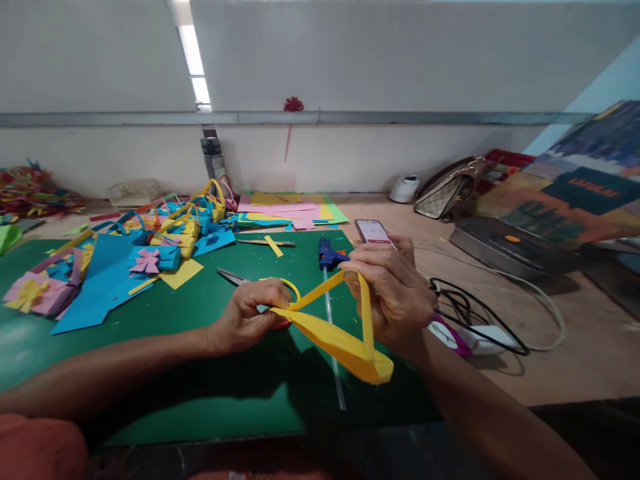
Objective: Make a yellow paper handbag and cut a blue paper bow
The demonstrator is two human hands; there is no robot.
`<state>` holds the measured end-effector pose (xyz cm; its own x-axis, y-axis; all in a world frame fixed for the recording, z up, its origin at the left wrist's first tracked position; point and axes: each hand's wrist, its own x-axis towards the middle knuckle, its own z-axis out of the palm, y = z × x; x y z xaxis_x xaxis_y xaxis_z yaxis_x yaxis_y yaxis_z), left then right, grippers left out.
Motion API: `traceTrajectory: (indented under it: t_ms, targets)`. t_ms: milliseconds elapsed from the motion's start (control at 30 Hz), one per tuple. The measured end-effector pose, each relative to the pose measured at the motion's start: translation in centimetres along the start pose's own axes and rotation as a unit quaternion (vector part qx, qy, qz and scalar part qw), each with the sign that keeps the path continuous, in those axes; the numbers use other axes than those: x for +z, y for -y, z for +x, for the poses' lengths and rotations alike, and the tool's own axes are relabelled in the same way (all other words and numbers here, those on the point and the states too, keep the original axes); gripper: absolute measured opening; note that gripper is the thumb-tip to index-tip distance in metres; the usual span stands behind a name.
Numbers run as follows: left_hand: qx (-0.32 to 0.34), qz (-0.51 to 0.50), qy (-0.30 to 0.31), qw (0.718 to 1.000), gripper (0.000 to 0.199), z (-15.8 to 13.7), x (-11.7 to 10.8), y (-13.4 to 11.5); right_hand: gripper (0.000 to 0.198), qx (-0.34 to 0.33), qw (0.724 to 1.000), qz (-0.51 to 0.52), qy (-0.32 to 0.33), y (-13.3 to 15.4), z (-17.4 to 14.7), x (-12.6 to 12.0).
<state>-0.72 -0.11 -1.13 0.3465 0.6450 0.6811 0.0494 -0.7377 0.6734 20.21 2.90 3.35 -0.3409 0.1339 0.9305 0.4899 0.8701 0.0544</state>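
A small yellow paper bag (pixel 333 337) with a bent strip handle hangs above the green mat (pixel 210 400). My left hand (pixel 253 310) pinches the end of the bag where the handle joins it. My right hand (pixel 393 287) is closed on the bend of the handle. Behind the left hand lie scissors (pixel 233 277), with a yellow loop showing beyond the knuckles. A blue glue gun (pixel 327 253) rests just beyond the right hand, and its clear glue stick (pixel 330 307) runs under the bag. A phone (pixel 373 231) shows behind the right fingers.
Several finished paper bags (pixel 185 233) and a blue sheet (pixel 95 280) cover the left side. Coloured paper sheets (pixel 285 210) lie at the back, near a knife (pixel 265 243). Right of the mat are black cables (pixel 470 313), a white adapter (pixel 490 340) and a dark case (pixel 510 250).
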Motion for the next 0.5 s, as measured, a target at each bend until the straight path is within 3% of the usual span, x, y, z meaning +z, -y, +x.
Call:
traceTrajectory:
  t_ms: [133, 333, 500]
  targets:
    - [0.0, 0.002, 0.002, 1.0, 0.009, 0.1, -0.3, 0.3, 0.013, 0.014, 1.0, 0.015, -0.002, -0.2, 0.0, 0.3]
    - [-0.02, 0.003, -0.014, 1.0, 0.015, 0.2, -0.6, 0.8, 0.012, 0.028, 0.999, 0.017, 0.01, -0.3, 0.0, 0.5]
    - [-0.032, 0.028, -0.046, 0.998, 0.018, 0.4, -0.9, 1.0, 0.024, 0.034, 0.996, -0.012, 0.079, -1.1, 0.2, 0.9]
